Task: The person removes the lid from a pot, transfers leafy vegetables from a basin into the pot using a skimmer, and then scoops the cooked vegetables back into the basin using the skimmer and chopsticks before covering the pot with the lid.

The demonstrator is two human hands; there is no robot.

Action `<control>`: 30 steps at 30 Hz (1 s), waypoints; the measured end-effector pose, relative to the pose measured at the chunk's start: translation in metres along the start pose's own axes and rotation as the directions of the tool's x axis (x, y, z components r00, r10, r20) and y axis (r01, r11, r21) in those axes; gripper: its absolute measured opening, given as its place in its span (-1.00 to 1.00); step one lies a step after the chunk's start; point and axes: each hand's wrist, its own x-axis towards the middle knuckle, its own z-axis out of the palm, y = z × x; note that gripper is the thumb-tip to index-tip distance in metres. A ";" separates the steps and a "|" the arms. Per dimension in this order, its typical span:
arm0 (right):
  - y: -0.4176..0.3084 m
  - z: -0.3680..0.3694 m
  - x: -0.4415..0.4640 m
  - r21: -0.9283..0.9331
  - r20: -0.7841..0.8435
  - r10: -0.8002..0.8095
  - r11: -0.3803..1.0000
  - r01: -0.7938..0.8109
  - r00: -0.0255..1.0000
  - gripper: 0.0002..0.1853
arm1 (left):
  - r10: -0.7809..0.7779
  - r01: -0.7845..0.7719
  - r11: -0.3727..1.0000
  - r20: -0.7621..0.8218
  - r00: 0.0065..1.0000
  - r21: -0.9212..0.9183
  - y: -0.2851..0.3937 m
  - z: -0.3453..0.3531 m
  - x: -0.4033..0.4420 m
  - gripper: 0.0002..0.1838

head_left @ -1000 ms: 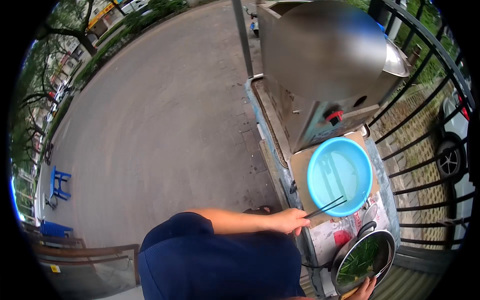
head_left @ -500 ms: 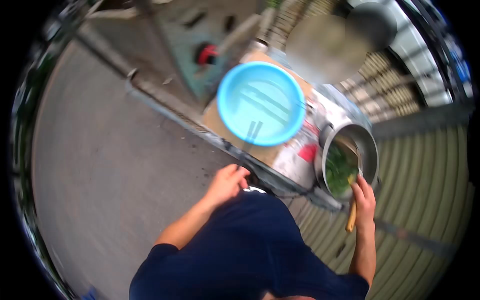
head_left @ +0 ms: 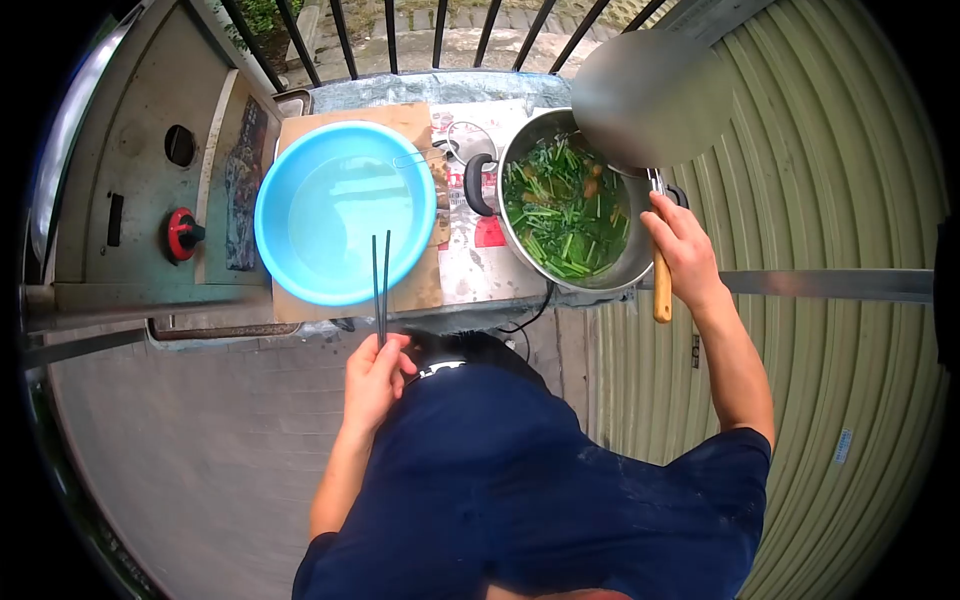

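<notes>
My left hand [head_left: 372,385] is closed around a pair of dark chopsticks [head_left: 382,300], their tips pointing up in front of the blue basin [head_left: 270,235]. Clear water appears to stand in that basin. At the right, my right hand [head_left: 685,250] grips the wooden handle [head_left: 662,285] of a metal-necked utensil at the pot's right side. Its head is mostly hidden by a blurred grey patch, so its kind is unclear. Chopped leafy greens [head_left: 565,215] float in liquid inside the steel pot [head_left: 522,262], which has black side handles.
Cardboard [head_left: 425,285] and printed paper [head_left: 462,275] cover the table under the basin. A thin wire utensil [head_left: 468,142] lies between basin and pot. On the left stands a metal cabinet with a red knob [head_left: 182,235]. Black railings [head_left: 390,40] run behind; a ribbed shutter [head_left: 800,400] is at right.
My view has turned, so basin and pot now appear further left and level. Both hands keep their hold on the chopsticks and the wooden-handled utensil.
</notes>
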 end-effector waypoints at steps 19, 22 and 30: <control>-0.032 0.017 -0.055 0.561 0.046 0.674 0.593 -0.577 0.737 -0.81 | -0.046 0.046 0.998 -0.009 0.999 0.040 0.001 0.012 0.009 -0.78; -0.036 0.037 -0.046 0.720 0.154 0.745 0.365 -0.590 0.649 -0.81 | -0.051 0.053 0.998 -0.035 0.998 0.044 0.001 0.010 0.007 -0.78; -0.012 0.065 -0.049 0.870 0.337 0.799 -0.063 -0.488 0.498 -0.79 | -0.090 0.092 0.996 -0.111 0.990 0.016 0.007 0.013 -0.006 -0.79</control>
